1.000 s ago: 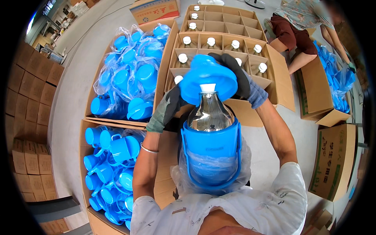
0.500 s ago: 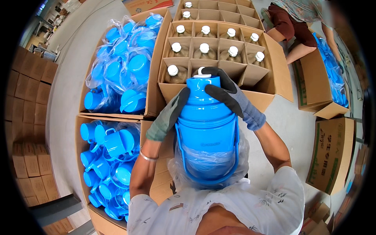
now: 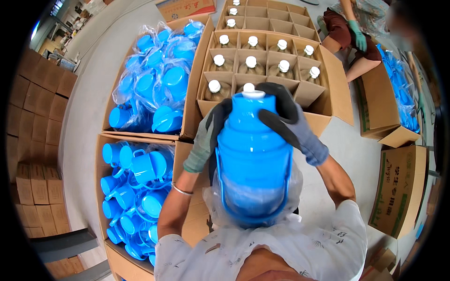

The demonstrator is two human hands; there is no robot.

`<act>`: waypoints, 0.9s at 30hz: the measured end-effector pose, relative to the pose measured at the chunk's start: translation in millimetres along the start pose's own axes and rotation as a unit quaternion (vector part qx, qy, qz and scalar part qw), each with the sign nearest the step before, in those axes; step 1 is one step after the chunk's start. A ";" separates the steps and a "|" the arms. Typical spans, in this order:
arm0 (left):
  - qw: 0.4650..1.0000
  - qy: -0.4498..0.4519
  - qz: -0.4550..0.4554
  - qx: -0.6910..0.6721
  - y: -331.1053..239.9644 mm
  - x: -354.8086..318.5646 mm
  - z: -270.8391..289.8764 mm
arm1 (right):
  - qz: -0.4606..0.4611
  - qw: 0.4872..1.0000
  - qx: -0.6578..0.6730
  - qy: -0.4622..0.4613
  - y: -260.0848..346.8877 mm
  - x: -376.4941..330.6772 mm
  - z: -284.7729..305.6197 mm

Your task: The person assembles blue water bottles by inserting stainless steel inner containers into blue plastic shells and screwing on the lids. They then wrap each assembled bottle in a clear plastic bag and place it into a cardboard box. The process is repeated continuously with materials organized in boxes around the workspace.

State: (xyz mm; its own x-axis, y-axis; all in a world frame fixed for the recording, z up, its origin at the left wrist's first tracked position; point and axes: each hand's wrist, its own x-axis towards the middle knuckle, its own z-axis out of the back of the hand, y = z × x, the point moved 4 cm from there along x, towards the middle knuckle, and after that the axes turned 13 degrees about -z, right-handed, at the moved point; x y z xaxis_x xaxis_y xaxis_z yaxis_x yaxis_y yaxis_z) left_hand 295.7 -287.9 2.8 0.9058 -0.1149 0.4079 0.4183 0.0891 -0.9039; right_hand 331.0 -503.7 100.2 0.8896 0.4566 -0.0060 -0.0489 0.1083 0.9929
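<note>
A blue thermos flask (image 3: 255,154) stands upright against my front, its carrying handle (image 3: 234,214) hanging down across the near side. Clear plastic film (image 3: 213,199) bunches around its lower part. White shows at its top opening (image 3: 253,94), where a white cap (image 3: 248,87) sits; whether that cap belongs to the flask or to a bottle behind cannot be told. My left hand (image 3: 211,136), in a grey-green glove, presses along the left of the neck. My right hand (image 3: 290,122), gloved in grey and black, curls around the right of the neck, thumb on the front.
Just beyond is a divided carton (image 3: 321,117) of bottles with white caps (image 3: 251,62); another divided carton (image 3: 281,9) lies behind it. Left are cartons of bagged blue parts (image 3: 174,79) and blue mugs (image 3: 140,168). At right, a gloved person (image 3: 358,35) sits by a carton (image 3: 382,100).
The view has shifted slightly. Both my hands remain on the flask's neck. The other person's gloved hand has come up from the right carton to beside the knee.
</note>
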 end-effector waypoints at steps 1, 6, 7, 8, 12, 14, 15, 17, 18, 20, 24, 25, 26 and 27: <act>0.999 -0.018 0.019 -0.046 2.0 1.0 -10.8 | 0.027 1.000 -0.010 -0.008 14.8 -9.5 8.4; 0.968 0.055 0.120 -0.213 -30.6 -21.5 -83.6 | 0.179 0.964 -0.094 0.170 88.0 -18.3 23.4; 0.963 0.066 0.130 -0.225 -37.0 -29.1 -88.2 | 0.217 0.949 -0.141 0.179 96.9 -15.8 20.3; 0.959 0.072 0.139 -0.236 -41.2 -36.2 -87.3 | 0.233 0.933 -0.169 0.214 99.3 -13.7 15.4; 0.931 0.043 0.200 -0.302 -42.8 -61.1 -49.5 | 0.164 0.956 -0.198 0.141 77.0 -14.2 15.0; 0.917 0.026 0.228 -0.325 -55.4 -60.6 -31.0 | 0.130 0.946 -0.290 0.061 42.5 -8.5 34.7; 0.917 0.030 0.235 -0.322 -71.3 -58.1 -32.4 | 0.195 0.873 -0.447 0.033 26.2 -1.2 42.2; 0.918 0.061 0.221 -0.323 -113.7 -69.8 -59.5 | 0.017 0.831 -0.555 -0.016 2.5 19.8 46.1; 0.936 0.082 0.227 -0.257 -123.9 -80.5 -82.2 | -0.024 0.843 -0.537 0.010 -16.3 30.9 50.8; 0.977 0.130 0.061 -0.161 -121.1 -88.7 -92.3 | -0.016 0.865 -0.499 0.044 -10.9 38.9 59.1; 0.960 0.108 0.084 -0.246 -119.0 -69.9 -52.2 | 0.099 0.957 -0.207 0.175 48.2 7.6 56.9; 0.947 0.101 0.177 -0.249 -129.4 -59.2 -41.7 | 0.104 0.959 -0.196 0.175 39.6 11.1 63.0; 0.946 0.083 0.172 -0.263 -138.7 -52.5 -53.2 | 0.113 0.960 -0.179 0.182 28.6 19.9 64.0; 0.964 0.117 0.150 -0.184 -149.4 -52.8 -69.2 | 0.066 0.960 -0.218 0.161 23.0 26.5 56.2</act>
State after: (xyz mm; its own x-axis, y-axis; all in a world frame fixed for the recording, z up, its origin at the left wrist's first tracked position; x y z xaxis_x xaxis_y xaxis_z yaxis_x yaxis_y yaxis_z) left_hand 180.6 -363.6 107.4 0.9245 -0.3618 0.1203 0.0490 -0.2001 -0.9785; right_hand 379.1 -538.8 129.6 0.6792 0.7339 0.0111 -0.4007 0.3581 0.8433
